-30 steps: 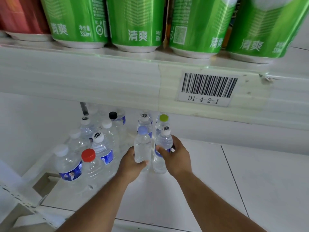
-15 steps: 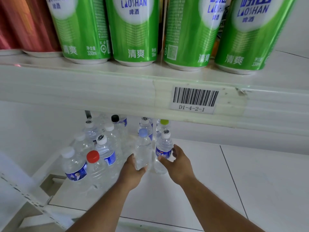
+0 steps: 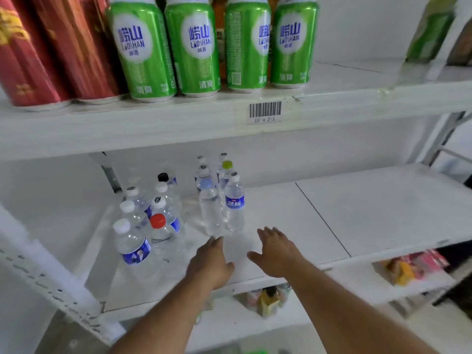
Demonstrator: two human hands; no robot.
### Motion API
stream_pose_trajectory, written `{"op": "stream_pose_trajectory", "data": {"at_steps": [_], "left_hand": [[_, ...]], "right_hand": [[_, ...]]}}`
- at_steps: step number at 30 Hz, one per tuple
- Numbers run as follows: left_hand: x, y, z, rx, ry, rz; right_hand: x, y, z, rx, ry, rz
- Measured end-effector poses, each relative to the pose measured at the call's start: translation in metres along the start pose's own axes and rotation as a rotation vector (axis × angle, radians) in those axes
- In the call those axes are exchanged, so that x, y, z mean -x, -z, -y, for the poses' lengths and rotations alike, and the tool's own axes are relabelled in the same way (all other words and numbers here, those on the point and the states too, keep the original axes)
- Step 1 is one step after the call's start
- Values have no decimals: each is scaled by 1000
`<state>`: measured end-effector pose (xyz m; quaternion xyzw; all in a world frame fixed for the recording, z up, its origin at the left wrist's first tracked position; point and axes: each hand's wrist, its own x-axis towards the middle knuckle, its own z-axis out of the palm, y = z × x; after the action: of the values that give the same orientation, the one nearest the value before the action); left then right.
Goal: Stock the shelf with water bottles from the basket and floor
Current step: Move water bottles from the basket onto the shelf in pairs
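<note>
While both hands hover over the white middle shelf [image 3: 370, 213], neither holds anything: the left hand [image 3: 210, 264] has its fingers relaxed and reaching forward, fingertips just short of the base of a label-less bottle [image 3: 210, 210] with a pale blue cap, and the right hand [image 3: 277, 252] is spread flat, palm down, near the foot of a white-capped bottle [image 3: 234, 204] whose blue label carries white Chinese characters. These two water bottles stand upright, side by side and touching or nearly so, at the front of a short double row running toward the back of the shelf, one behind them topped by a yellow-green cap [image 3: 227, 164]. To the left stands a looser cluster of bottles [image 3: 150, 221], mostly white-capped with blue labels, one with a red cap [image 3: 157, 221] and one with a black cap [image 3: 163, 177]. On the upper shelf [image 3: 127, 129], four green cans [image 3: 194, 47] read "LAOSHAN" with Chinese characters, beside red cans [image 3: 38, 52]. A barcode sticker [image 3: 265, 112] on the shelf edge reads roughly "D1-4-2-1", blurred.
</note>
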<state>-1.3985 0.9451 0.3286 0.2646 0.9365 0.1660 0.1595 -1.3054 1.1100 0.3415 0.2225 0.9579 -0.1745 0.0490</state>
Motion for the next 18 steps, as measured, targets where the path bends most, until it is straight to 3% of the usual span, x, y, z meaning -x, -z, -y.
{"op": "stream_pose_trajectory", "data": {"at_steps": [9, 18], "left_hand": [[53, -32, -59, -96, -212, 141], [97, -102, -145, -266, -408, 264]], "right_hand": [[99, -4, -41, 48, -151, -23], [198, -33, -142, 24, -378, -17]]}}
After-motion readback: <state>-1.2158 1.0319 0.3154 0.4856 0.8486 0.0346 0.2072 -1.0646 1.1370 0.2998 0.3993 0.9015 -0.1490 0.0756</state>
